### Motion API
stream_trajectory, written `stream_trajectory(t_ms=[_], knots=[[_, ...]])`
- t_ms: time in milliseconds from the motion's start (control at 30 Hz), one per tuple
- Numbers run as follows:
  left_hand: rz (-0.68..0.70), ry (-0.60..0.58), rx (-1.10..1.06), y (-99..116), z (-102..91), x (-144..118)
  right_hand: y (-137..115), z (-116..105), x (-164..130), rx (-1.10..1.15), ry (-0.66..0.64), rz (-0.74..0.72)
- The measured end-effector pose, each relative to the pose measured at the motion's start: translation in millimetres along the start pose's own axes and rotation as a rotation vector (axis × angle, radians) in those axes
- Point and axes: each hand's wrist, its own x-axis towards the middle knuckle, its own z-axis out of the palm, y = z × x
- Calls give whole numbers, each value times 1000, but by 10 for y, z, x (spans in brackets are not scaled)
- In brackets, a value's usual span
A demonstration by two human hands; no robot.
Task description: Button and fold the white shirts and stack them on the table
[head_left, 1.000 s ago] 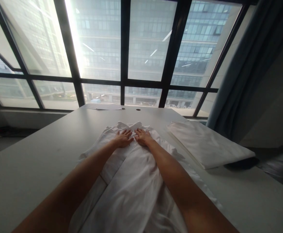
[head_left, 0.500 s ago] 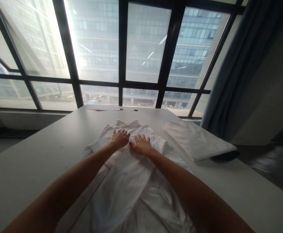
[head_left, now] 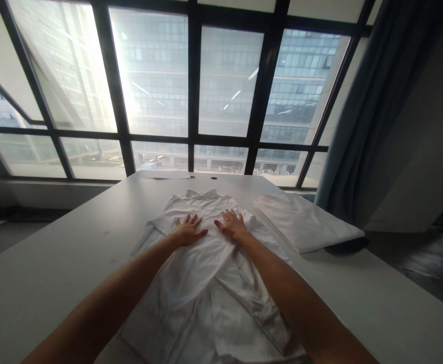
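No words, numbers, labels or signs can be read anywhere here. The white shirt (head_left: 206,247) under the two hands is plain, with no tag or print showing. The folded white cloth (head_left: 305,222) on the right of the table (head_left: 54,263) is plain too. The buildings seen far off through the window (head_left: 229,81) show only rows of glass, with no name or sign that can be made out.

Both hands (head_left: 210,228) flat on white shirt (head_left: 206,263), perhaps folded cloth (head_left: 305,222) beside
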Motion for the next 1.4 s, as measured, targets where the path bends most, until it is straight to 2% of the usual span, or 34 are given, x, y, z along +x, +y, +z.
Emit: stream_trajectory(t_ms=[67, 167, 267, 333, 433, 500, 600, 733, 900, 1000, 1100, 1233, 1300, 1400], knots=[[4, 0, 2, -33, 20, 29, 281, -10, 47, -28, 47, 112], [7, 3, 3, -67, 64, 42, 689, -13, 82, -10, 10, 238], [8, -8, 5, -49, 38, 37, 835, -55, 94, -54, 48, 320], [-5, 6, 28, 12, -29, -2, 731, -114, 61, -113, 95, 310], [62, 107, 75, 182, -124, -167, 370, -194, -97, -117, 114, 117], [177, 166, 56, 315, -120, -350, 109, -197, -266, -51, 79, -53], [277, 142, -12, 459, 4, -666, -149, -118, -527, 5, -46, -202], [296, 79, -27, 490, 152, -1008, -216, -12, -701, 32, -126, -191], [356, -32, -38, 457, 112, -1402, -203, -17, -656, 33, -129, -149], [406, -56, -76, 439, 88, -1599, -200, -22, -584, 31, -114, -128], [414, -56, -84, 401, 74, -1594, -208, -55, -464, 2, -104, -107], [397, -65, -61, 311, 25, -1312, -310, -154, -342, -137, -51, -41], [393, -56, -44, 261, -2, -1167, -377, -166, -388, -133, -7, -83], [385, -36, -17, 198, -20, -1038, -395, -101, -616, -48, 1, -219]])
